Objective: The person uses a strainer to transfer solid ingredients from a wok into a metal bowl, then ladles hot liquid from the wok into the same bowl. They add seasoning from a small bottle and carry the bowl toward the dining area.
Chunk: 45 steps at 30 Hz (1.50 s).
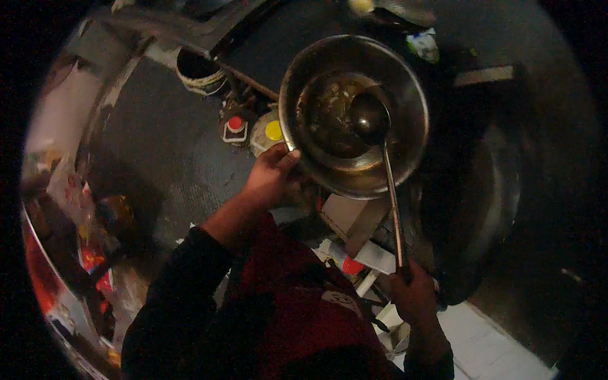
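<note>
A wide metal basin (412, 102) with a rolled rim is in front of me, at the upper middle of the view. My left hand (273, 173) grips its near left rim, thumb on top. Inside the basin lies dark, wet-looking food or liquid (327, 114), too dim to name exactly. My right hand (413, 289) is closed around the handle of a long metal ladle (390, 190). The ladle's round bowl (369, 118) is inside the basin, over the dark contents, and its shaft crosses the near right rim.
Left of the basin stand a jug with a yellow cap (274, 130), a bottle with a red cap (235, 124) and a dark bucket (202, 73). On the right is a large dark wok-like vessel (494, 190). Packaged goods (92, 256) sit at the far left.
</note>
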Each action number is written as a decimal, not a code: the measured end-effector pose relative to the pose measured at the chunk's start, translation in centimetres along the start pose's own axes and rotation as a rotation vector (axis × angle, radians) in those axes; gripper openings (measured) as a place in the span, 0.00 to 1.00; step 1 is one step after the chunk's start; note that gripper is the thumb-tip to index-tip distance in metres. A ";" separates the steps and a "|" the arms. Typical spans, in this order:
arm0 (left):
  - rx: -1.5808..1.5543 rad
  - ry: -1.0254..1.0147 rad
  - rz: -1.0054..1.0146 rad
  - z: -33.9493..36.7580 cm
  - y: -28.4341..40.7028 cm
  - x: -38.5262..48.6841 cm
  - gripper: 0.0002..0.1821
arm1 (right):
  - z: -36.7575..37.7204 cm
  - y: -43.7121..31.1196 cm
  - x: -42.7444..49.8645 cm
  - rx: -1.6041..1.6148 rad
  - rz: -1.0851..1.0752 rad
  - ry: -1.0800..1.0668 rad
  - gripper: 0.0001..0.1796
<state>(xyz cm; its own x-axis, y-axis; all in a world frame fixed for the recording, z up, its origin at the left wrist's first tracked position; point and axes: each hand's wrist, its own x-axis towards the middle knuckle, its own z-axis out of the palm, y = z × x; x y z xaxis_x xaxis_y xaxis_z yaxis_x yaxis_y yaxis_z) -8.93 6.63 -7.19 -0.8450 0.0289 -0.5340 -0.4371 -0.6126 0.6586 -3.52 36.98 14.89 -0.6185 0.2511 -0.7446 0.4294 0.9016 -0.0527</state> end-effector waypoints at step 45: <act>-0.143 -0.005 0.082 -1.1 -3.2 1.8 0.16 | 0.5 8.2 4.5 1.065 -0.208 -0.229 0.33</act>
<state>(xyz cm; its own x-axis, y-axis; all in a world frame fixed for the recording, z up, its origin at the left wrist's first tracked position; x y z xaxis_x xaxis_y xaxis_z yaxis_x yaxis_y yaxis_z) -8.71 7.74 -10.79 -0.8779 -0.0218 -0.4784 -0.3185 -0.7194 0.6173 -2.47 45.32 10.83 -0.6552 -0.0402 -0.7543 0.7455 0.1270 -0.6543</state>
